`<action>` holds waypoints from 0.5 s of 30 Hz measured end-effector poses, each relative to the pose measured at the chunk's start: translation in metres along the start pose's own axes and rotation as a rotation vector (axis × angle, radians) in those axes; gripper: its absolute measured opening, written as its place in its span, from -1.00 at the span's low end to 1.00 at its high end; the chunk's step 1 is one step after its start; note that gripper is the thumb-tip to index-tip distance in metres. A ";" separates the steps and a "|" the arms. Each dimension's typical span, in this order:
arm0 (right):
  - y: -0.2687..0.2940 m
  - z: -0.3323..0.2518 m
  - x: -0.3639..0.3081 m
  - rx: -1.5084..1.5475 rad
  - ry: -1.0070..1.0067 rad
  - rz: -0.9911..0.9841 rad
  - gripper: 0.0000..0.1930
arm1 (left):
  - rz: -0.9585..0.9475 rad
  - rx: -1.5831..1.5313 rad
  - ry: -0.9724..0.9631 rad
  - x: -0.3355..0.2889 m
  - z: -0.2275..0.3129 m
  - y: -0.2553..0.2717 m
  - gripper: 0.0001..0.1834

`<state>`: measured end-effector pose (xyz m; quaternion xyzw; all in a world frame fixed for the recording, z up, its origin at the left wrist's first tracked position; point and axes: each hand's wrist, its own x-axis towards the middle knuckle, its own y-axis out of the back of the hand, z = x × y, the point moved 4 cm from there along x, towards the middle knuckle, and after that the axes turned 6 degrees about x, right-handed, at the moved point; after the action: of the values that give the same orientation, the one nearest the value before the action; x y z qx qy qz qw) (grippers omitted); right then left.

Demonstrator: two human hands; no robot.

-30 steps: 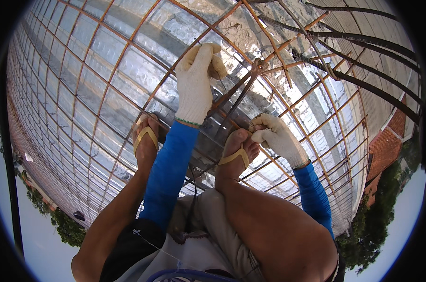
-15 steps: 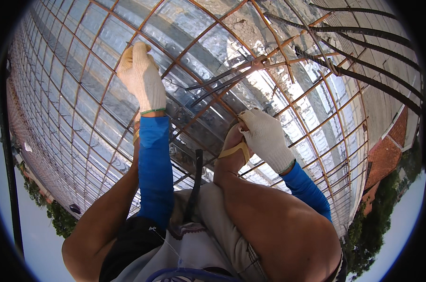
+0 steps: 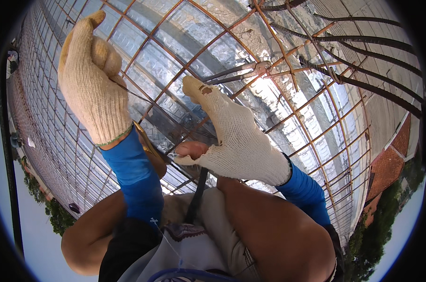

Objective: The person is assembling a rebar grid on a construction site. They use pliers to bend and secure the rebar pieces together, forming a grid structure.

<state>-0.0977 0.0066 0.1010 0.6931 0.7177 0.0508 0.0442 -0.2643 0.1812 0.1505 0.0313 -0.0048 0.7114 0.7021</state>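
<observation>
My left hand (image 3: 94, 77), in a cream knit glove, is raised over the mesh at the left with its fingers curled. Thin dark tie wires (image 3: 136, 94) run out of its grip toward the middle. My right hand (image 3: 241, 138), gloved in the same knit, hovers over the mesh in front of my knees. Its thumb is bare and stands well apart from the stretched fingers; nothing shows between them. The rusty steel mesh (image 3: 187, 66) spreads beneath both hands, over shiny corrugated metal decking (image 3: 163, 54). Pincers (image 3: 236, 71) with dark handles lie on the mesh beyond my right hand.
Thick dark rebar ends (image 3: 368, 42) curve in at the upper right. A black strap (image 3: 197, 195) hangs between my knees. A dark upright pole (image 3: 7, 155) stands at the far left. A red tiled roof (image 3: 387, 164) and trees (image 3: 380, 225) appear beyond the right edge.
My left hand has lifted off the mesh and come closer, moving left, with thin wires trailing. My right hand has moved left and its fingers have spread. The pincers stay on the mesh.
</observation>
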 end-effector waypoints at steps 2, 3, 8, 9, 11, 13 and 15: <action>-0.032 -0.006 0.009 -0.057 0.000 0.058 -0.21 | -0.036 -0.207 0.033 0.008 -0.008 -0.016 -0.60; -0.034 -0.008 0.009 -0.008 -0.035 0.099 -0.28 | -0.059 -0.311 0.049 0.014 -0.011 -0.023 -0.58; 0.015 0.008 0.006 0.484 -0.274 0.370 -0.73 | -0.140 -0.831 0.315 0.035 -0.048 -0.026 -0.62; 0.022 0.022 -0.002 0.639 -0.447 0.314 -0.73 | -0.080 -0.872 0.373 0.030 -0.056 -0.037 -0.62; 0.022 0.063 -0.017 0.877 -0.692 0.104 -0.71 | 0.039 -0.912 0.461 0.017 -0.062 -0.059 -0.61; 0.015 0.071 -0.025 0.942 -0.710 -0.023 -0.68 | 0.020 -0.934 0.537 0.014 -0.081 -0.077 -0.68; 0.014 0.061 -0.036 0.927 -0.671 0.047 -0.66 | -0.092 -0.995 0.701 0.008 -0.100 -0.089 -0.70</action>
<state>-0.0742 -0.0280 0.0418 0.6341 0.5959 -0.4911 -0.0400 -0.1796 0.1951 0.0474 -0.5365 -0.1038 0.5605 0.6222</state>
